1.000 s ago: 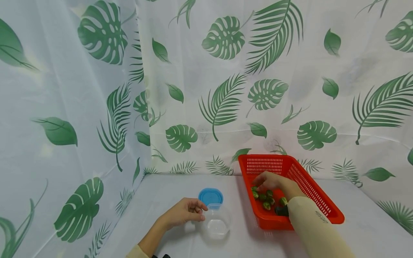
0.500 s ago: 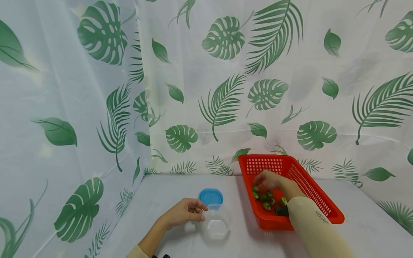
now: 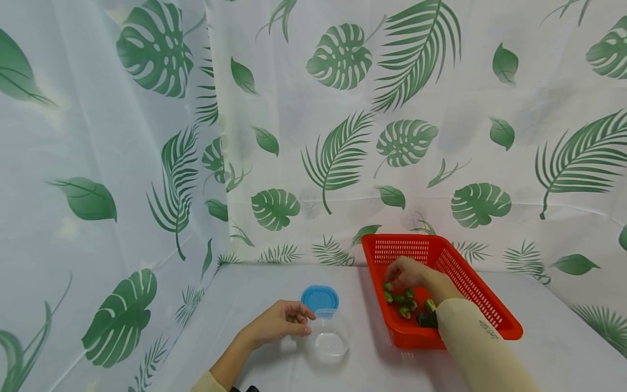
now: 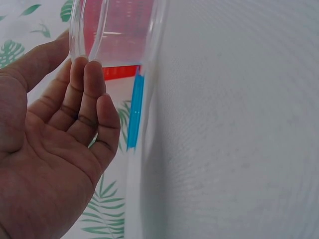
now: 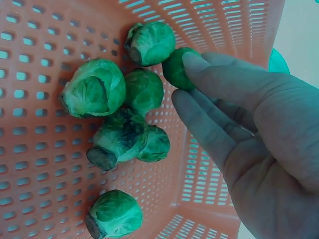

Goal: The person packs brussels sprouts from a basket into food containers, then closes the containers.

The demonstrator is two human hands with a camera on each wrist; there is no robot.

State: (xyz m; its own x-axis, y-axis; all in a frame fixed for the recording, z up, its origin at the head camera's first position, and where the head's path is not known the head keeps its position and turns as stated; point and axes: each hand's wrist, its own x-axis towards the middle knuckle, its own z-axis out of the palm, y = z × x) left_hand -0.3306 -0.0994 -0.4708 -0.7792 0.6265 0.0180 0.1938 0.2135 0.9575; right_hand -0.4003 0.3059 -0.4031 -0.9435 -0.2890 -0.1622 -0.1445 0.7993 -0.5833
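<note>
In the right wrist view, my right hand pinches a Brussels sprout between thumb and fingertips. Several more Brussels sprouts lie close by on the floor of the red basket. From the head view, the same hand reaches into the basket's left side. My left hand has loosely bent fingers at the left edge of a clear plastic container. Its fingertips appear to touch the container's rim, without a visible grip. A blue lid lies flat on the table behind the container.
A dark green object lies in the basket beside the right wrist, partly hidden by the sleeve. The white table meets leaf-printed curtains at the back and left. A small black item shows at the bottom edge.
My right hand has lifted very slightly in the basket, staying at the same sprout. The left hand, container and lid have not moved.
</note>
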